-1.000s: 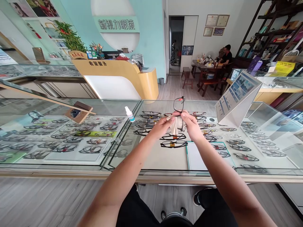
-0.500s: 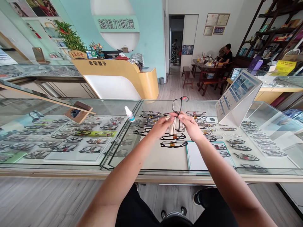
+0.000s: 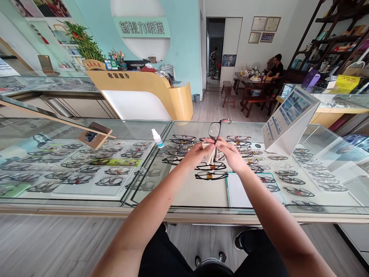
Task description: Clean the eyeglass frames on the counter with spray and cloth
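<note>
A pair of dark-framed eyeglasses is held on end above the glass counter, one lens pointing up and a red-marked temple at the top. My right hand pinches the frame near its middle. My left hand is closed on a pale cleaning cloth, pressed against the lower part of the glasses. Fingers and cloth hide much of the lower lens. Below the hands, black eyeglasses with an orange label lie in line with other frames. A white spray bottle stands left of my hands.
The glass display counter holds many eyeglasses. A tilted display board stands at right, a wooden-framed mirror at left. A cashier desk is beyond. A person sits at a far table; another stands in the doorway.
The glasses and both hands have shifted very slightly left, with the grip on the glasses and cloth kept. The spray bottle and counter items stay in place.
</note>
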`<state>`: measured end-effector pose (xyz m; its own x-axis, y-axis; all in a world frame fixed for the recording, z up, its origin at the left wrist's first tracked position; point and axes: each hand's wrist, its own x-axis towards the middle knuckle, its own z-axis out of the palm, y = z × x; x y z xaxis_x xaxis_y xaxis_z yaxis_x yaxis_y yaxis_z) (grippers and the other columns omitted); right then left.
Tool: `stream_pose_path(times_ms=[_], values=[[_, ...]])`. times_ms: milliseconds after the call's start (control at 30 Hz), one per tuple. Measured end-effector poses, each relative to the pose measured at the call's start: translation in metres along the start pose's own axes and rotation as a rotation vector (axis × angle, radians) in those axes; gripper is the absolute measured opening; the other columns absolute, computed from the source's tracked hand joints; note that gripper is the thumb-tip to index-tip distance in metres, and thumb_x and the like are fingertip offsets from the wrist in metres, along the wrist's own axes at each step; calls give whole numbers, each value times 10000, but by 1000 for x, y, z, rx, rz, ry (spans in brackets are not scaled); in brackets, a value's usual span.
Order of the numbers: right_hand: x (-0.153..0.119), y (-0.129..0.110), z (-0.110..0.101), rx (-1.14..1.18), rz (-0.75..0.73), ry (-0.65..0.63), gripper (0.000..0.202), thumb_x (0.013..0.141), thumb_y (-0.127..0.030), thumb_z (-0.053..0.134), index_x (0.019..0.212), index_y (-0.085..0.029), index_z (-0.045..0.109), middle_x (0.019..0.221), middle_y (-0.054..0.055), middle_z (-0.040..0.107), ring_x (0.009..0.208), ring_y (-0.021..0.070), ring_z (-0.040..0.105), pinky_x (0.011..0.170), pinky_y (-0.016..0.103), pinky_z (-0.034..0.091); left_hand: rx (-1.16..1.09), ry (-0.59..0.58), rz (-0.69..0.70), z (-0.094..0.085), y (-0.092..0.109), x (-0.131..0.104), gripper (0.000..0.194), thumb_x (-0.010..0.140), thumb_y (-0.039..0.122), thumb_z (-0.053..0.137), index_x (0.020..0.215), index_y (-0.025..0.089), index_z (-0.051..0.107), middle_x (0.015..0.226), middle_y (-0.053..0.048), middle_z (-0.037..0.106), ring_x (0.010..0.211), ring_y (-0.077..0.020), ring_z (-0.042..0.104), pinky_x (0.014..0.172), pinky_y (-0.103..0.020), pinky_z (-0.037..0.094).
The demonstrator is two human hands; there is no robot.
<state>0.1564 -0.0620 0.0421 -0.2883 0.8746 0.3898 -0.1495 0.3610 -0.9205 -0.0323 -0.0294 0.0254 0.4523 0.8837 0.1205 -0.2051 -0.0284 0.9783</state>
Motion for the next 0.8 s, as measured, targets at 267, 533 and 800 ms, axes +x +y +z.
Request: stream_pose_path(times_ms=[267,533,800], values=[[0,1,1,-6,24,24,477,979,-724,738,986,-280,912,1179,85,713,1078,290,659,965,436,626,-24,-62,-26,1,5,-2,678,720,673,1035,1092,185,748,871,-19,795,784,-206,766,716,-314,575],[3,12,3,69,-12,53,393,985,-637,731,1004,-282,898,1311,59,768,1301,320,693,1230,462,531,-36,-1,-7,1,0,-2,707,626,507,1118,1165,187,791,913,1,794,833,-177,768,838,-315,582],[2,2,7,144,30,134,358,957,-593,747,918,-258,867,1132,57,780,872,216,635,815,358,573,20,-106,19,9,9,-5,568,706,463,1079,1122,176,820,843,-25,770,818,-197,722,809,-322,574]])
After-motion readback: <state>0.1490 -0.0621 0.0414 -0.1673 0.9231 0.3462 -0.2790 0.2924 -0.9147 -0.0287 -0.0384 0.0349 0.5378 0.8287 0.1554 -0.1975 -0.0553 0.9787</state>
